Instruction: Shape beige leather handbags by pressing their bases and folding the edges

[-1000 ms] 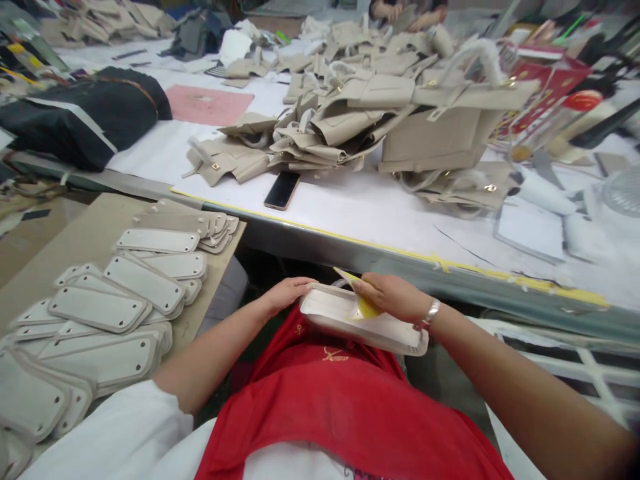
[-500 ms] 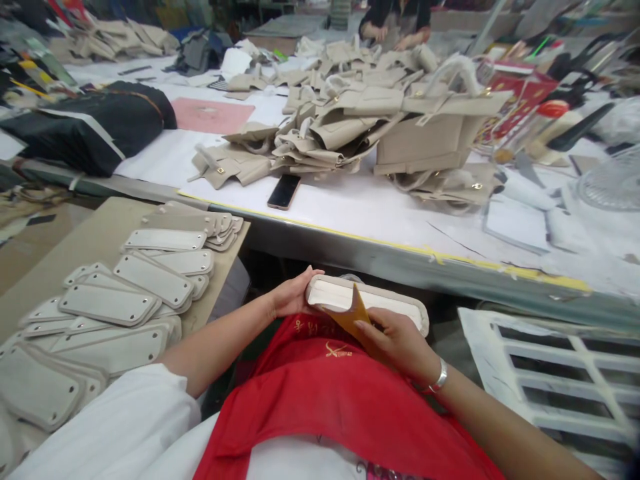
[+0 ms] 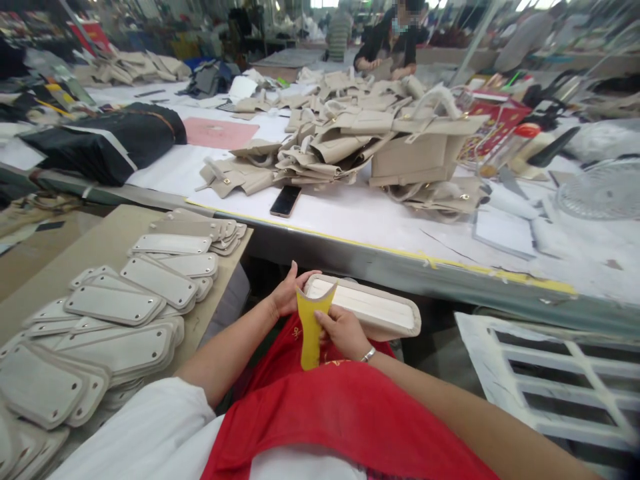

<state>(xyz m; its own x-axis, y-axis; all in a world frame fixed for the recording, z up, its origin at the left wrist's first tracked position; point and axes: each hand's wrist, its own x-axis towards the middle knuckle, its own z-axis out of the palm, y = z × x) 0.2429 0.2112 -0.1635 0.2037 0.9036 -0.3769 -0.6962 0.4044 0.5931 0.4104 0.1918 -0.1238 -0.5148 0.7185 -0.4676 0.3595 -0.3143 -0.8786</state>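
A beige padded piece with a white inner face [image 3: 370,307] lies tilted over my lap, below the table edge. My left hand [image 3: 293,291] grips its left end, thumb raised and fingers around the rim. Pinched in my right hand [image 3: 345,330] is a yellow tool [image 3: 311,327] with a curved, notched top edge. The tool stands upright in front of the left end of the padded piece, close to my left hand. The fingertips of my left hand are partly hidden behind the piece.
Beige bag parts [image 3: 340,140] are heaped on the white-topped table [image 3: 350,223], with a phone [image 3: 285,201] near its edge. Flat riveted pieces [image 3: 113,303] cover a board at left. A white slatted rack [image 3: 550,380] stands at right. A person [image 3: 390,47] works across the table.
My right hand has moved left along the padded piece with the yellow tool, which has turned its broad face toward the camera. The view has tilted up slightly.
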